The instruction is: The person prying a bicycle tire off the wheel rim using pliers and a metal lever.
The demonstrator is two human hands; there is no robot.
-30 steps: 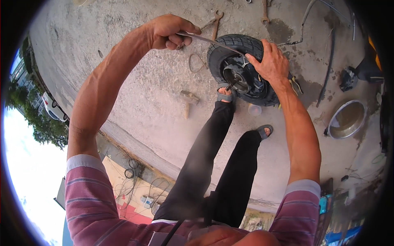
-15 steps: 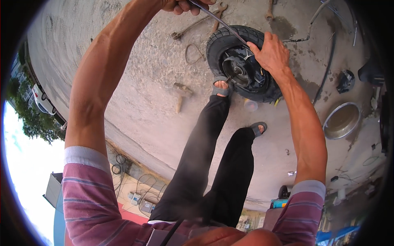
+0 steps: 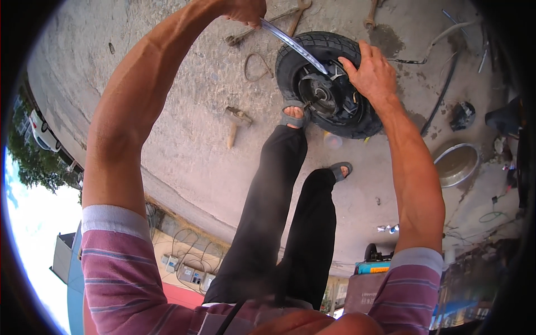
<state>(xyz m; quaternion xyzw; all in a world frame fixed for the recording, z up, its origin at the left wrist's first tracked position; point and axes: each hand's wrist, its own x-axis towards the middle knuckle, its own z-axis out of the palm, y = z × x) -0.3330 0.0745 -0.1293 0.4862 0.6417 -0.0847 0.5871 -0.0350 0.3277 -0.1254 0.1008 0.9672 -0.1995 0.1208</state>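
A black tire on a wheel (image 3: 290, 67) lies on the ground at the upper middle, its dark hub (image 3: 319, 94) facing up. My left hand (image 3: 245, 10), at the top edge, is closed round one end of a shiny metal tire lever (image 3: 295, 46). The lever slants down to the right, and its far end is over the wheel's rim. On the tire's right side rests my right hand (image 3: 373, 73), thumb spread and fingers bent over the tread. One sandaled foot (image 3: 293, 113) is against the wheel's near edge.
A hammer (image 3: 235, 124) lies left of my foot. Wrenches (image 3: 369, 17) and a thin loop of cord (image 3: 258, 68) lie around the wheel. To the right are a metal basin (image 3: 459, 164) and a black hose (image 3: 444, 92). My other foot (image 3: 339, 170) stands nearer me.
The lever's lower end has moved away from my right hand onto the rim. My left hand has turned and shifted slightly, still holding the lever. The right hand stays on the tire.
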